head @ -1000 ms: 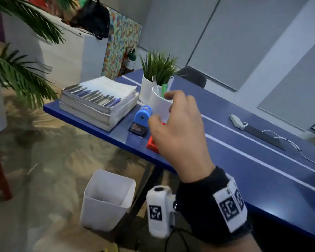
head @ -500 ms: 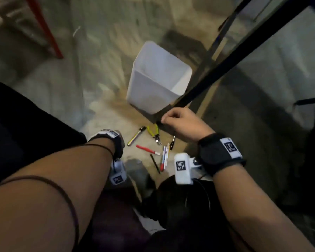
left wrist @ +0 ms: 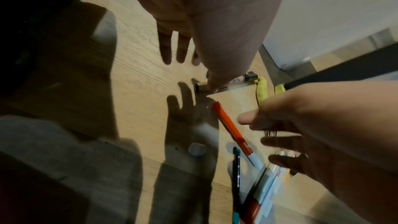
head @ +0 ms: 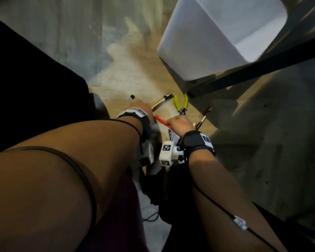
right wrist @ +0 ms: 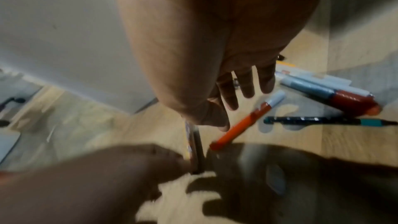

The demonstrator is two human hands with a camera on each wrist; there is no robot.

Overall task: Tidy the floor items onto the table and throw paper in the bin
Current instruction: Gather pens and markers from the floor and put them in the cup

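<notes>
Several pens lie on the wooden floor by the white bin (head: pixel 204 44). My left hand (head: pixel 143 108) reaches down with straight fingers (left wrist: pixel 165 52); its thumb tip touches the end of a yellow marker (head: pixel 160 104). My right hand (head: pixel 180 124) hovers with fingers spread just above an orange-red pen (left wrist: pixel 232 129), holding nothing. The same pen (right wrist: pixel 241 125) shows under the right fingers (right wrist: pixel 247 88). A dark teal pen (right wrist: pixel 323 120) and red-capped markers (right wrist: pixel 336 95) lie beyond it. Green-handled pliers (head: pixel 180 104) lie next to the yellow marker.
A black table leg (head: pixel 262 70) slants across in front of the bin and over the pliers. A small black binder clip (head: pixel 132 96) lies left of my left hand. Another pen (head: pixel 204 117) lies right of my right hand. My dark-clothed knee (head: pixel 35 88) fills the left.
One second ago my right hand was at a white cup on the table. Since then I have bent down; both hands have dropped to the pens, left to the yellow marker, right to the orange-red pen.
</notes>
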